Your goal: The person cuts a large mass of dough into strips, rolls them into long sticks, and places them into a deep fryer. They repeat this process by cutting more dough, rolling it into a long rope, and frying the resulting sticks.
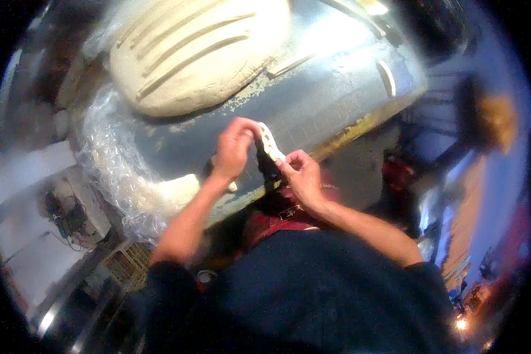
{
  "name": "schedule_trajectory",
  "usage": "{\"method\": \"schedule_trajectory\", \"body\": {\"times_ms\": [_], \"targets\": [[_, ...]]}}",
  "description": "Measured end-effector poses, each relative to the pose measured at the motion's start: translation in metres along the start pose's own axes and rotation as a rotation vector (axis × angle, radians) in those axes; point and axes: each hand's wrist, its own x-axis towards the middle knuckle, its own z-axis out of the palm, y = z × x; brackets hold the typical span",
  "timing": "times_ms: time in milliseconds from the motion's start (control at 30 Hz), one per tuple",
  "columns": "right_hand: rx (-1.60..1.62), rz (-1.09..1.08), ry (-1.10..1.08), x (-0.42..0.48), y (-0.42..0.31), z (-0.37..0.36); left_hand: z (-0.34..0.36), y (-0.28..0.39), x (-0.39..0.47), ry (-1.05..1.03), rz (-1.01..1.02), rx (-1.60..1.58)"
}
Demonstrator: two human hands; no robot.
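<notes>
A short strip of pale dough [271, 144] is stretched between my two hands, above the near edge of the metal worktable [292, 115]. My left hand [236, 146] pinches its upper end, and my right hand [302, 177] pinches its lower end between thumb and fingers. The strip has small dents along its side. Beyond my hands lies a large flattened slab of dough [186, 84] with several long dough strips resting on top. Another dough strip [292, 65] lies on the metal beside the slab, and a curved one [386, 78] sits farther right.
Crumpled clear plastic film [110, 163] lies along the table's left side. A piece of dough [179, 188] is partly under it, near my left forearm. The table's near edge [354, 132] is stained yellow-brown. A wire or plastic crate [126, 263] stands below at the left.
</notes>
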Motion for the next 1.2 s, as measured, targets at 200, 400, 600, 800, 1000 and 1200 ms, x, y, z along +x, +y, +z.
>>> {"method": "schedule_trajectory", "body": {"times_ms": [200, 400, 600, 800, 1000, 1200], "targets": [[-0.359, -0.874, -0.019, 0.004, -0.073, 0.001, 0.023, -0.007, -0.027, 0.561, -0.43, -0.407], [-0.078, -0.747, -0.175, -0.008, -0.123, 0.0, 0.02, 0.002, -0.021, 0.507, -0.788, -1.648], [0.01, -0.618, -0.2, 0.018, -0.105, 0.005, 0.01, 0.005, -0.025, 0.723, -0.578, -1.131], [0.205, -0.44, -0.136, 0.044, -0.087, 0.029, -0.002, 0.0, -0.006, 1.087, -0.395, -0.57], [0.643, -0.251, -0.039, 0.063, -0.121, 0.031, -0.072, 0.012, 0.007, 1.37, -0.21, -0.821], [0.679, -0.403, -0.102, 0.046, -0.168, -0.003, -0.144, 0.016, -0.018, 1.455, -0.067, -0.291]]}}
